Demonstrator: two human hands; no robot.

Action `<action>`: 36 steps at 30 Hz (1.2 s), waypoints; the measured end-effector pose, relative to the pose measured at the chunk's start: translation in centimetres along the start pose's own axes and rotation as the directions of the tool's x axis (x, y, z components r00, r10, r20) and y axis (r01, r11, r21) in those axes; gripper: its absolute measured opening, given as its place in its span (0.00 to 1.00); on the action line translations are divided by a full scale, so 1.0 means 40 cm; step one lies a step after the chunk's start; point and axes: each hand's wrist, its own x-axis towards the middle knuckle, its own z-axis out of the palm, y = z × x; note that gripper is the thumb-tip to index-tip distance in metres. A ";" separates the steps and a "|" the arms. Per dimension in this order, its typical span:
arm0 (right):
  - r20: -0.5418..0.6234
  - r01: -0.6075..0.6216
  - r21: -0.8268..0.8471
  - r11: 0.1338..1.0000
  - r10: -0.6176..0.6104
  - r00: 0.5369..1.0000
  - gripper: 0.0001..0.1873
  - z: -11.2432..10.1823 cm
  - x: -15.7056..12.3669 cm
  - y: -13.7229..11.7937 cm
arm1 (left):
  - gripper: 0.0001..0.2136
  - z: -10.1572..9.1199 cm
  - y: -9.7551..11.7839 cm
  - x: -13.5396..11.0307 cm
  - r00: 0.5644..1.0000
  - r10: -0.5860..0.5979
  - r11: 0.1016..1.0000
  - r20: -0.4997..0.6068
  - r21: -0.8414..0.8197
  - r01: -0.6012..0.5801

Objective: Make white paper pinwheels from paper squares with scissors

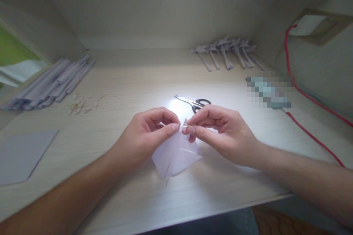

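Note:
A sheet of white paper, with slits running in from its edges and loose pointed flaps, hangs below my two hands just above the table. My left hand is closed in a pinch on the paper's folded tip, thumb against forefinger. My right hand pinches a small thin white stick, its end pointing at the tip in my left fingers. Whether the stick passes through the paper is too small to tell. Just beyond my right hand lie scissors with black handles, partly hidden by its fingers.
Rolled paper tubes are piled at the left, near small white and yellowish bits. Flat paper lies at the near left. Several paper pinwheels lie at the back right. A red cable runs along the right beside a blurred-out object.

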 end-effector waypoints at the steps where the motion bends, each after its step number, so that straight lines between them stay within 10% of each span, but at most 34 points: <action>1: 0.004 0.006 -0.004 1.000 -0.006 1.000 0.11 -0.001 0.000 0.000 | 0.06 -0.001 -0.001 0.000 1.000 0.005 1.000 0.008 -0.005 -0.005; 36: 0.065 0.043 0.002 0.999 -0.043 0.997 0.04 -0.006 0.002 0.004 | 0.03 -0.008 0.009 -0.005 0.994 0.061 0.998 0.092 0.014 -0.062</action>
